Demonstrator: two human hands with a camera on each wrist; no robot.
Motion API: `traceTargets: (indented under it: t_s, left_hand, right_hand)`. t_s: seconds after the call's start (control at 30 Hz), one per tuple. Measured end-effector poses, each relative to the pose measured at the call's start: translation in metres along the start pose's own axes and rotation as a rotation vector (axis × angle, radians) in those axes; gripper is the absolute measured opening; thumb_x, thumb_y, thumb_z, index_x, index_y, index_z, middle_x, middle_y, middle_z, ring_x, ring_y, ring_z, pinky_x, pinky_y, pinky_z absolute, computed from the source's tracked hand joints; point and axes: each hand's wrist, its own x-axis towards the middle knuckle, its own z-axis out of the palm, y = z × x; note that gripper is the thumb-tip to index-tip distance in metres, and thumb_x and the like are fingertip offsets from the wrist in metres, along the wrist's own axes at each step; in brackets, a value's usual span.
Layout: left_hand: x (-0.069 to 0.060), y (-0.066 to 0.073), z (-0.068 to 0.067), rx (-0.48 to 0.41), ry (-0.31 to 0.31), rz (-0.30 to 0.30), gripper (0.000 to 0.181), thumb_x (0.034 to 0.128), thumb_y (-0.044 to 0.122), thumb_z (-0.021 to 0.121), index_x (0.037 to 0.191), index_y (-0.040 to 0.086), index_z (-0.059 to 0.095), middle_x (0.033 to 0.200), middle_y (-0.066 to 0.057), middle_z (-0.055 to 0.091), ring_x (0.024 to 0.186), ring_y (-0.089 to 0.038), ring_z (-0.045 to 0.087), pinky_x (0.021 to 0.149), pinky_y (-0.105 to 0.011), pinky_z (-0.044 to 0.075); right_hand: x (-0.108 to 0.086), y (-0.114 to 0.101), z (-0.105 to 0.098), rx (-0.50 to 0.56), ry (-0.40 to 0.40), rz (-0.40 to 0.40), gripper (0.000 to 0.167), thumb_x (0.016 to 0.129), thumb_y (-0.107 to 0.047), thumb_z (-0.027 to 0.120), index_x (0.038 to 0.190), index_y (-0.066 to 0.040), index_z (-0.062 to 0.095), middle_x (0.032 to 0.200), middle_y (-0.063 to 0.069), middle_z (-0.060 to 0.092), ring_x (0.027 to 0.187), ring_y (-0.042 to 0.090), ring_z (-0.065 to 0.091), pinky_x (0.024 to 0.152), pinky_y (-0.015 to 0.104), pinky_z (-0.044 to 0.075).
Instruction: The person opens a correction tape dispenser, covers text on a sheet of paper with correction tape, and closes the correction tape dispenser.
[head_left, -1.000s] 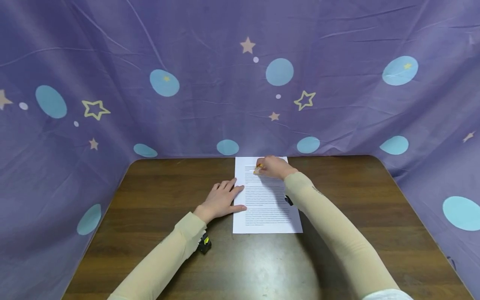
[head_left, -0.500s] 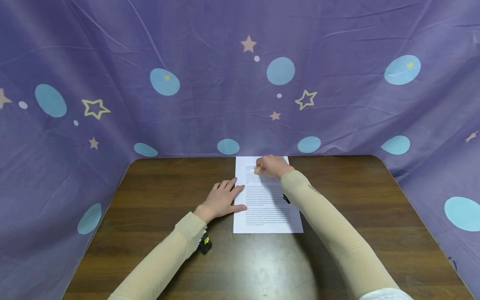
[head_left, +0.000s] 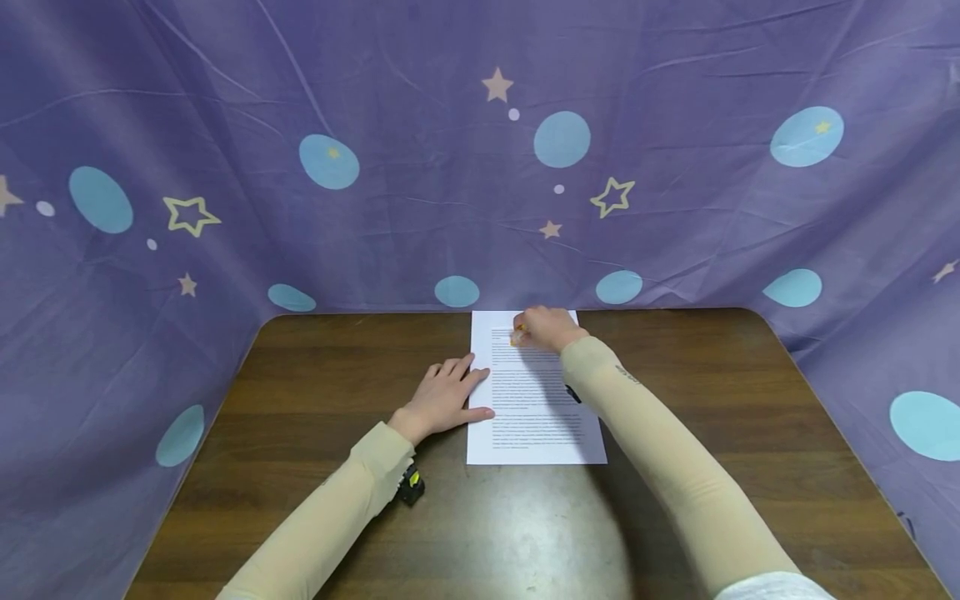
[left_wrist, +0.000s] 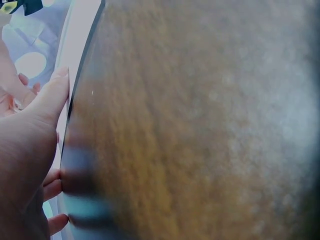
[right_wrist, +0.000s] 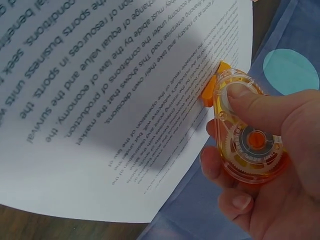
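Note:
A printed sheet of paper [head_left: 536, 429] lies flat at the far middle of the table. My left hand [head_left: 442, 396] rests with spread, straight fingers on the sheet's left edge; the left wrist view shows its thumb [left_wrist: 52, 95] along that edge. Near the top lines of text, my right hand [head_left: 547, 329] grips a correction tape [right_wrist: 247, 132], a clear case with orange parts and a gear wheel inside. Its orange tip [right_wrist: 210, 92] is at the printed lines, seemingly touching the paper. In the head view the fingers cover most of the correction tape.
The brown wooden table [head_left: 337, 358] reaches back to a purple curtain [head_left: 420, 125] with stars and blue ovals. The paper's far edge lies close to the curtain. A dark wrist camera [head_left: 410, 485] sits under the left sleeve.
My right forearm has shifted slightly left, while the correction tape stays near the same top lines. The left hand keeps its place on the paper. The head view has tilted a little.

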Motion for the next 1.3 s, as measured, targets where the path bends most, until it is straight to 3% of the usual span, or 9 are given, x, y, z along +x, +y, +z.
traceTargets:
  t_s: [0.47, 0.73, 1.3]
  left_hand:
    - [0.0, 0.0, 0.002, -0.013, -0.01, -0.009, 0.084, 0.0965, 0.071, 0.056, 0.159, 0.016, 0.045, 0.166, -0.022, 0.033, 0.146, -0.041, 0.038, 0.112, -0.06, 0.035]
    - [0.0, 0.0, 0.0, -0.03, -0.021, -0.021, 0.085, 0.0963, 0.07, 0.057, 0.16, 0.016, 0.044, 0.167, -0.021, 0.031, 0.147, -0.041, 0.037, 0.113, -0.061, 0.033]
    - [0.0, 0.004, -0.004, -0.018, -0.019, -0.025, 0.083, 0.0962, 0.067, 0.061, 0.159, 0.015, 0.045, 0.166, -0.022, 0.033, 0.146, -0.04, 0.038, 0.113, -0.06, 0.034]
  right_hand:
    - [-0.008, 0.007, 0.001, -0.003, -0.022, 0.01, 0.014, 0.099, -0.028, 0.075, 0.108, -0.017, 0.078, 0.105, 0.001, 0.075, 0.101, 0.024, 0.07, 0.089, 0.05, 0.057]
    - [-0.011, 0.012, 0.0, 0.01, -0.023, 0.016, 0.013, 0.1, -0.026, 0.074, 0.107, -0.016, 0.078, 0.103, 0.001, 0.076, 0.096, 0.022, 0.069, 0.086, 0.048, 0.057]
    - [-0.024, 0.033, -0.002, 0.016, -0.021, 0.048, 0.013, 0.101, -0.025, 0.072, 0.109, -0.018, 0.078, 0.11, 0.003, 0.075, 0.103, 0.025, 0.068, 0.089, 0.05, 0.056]
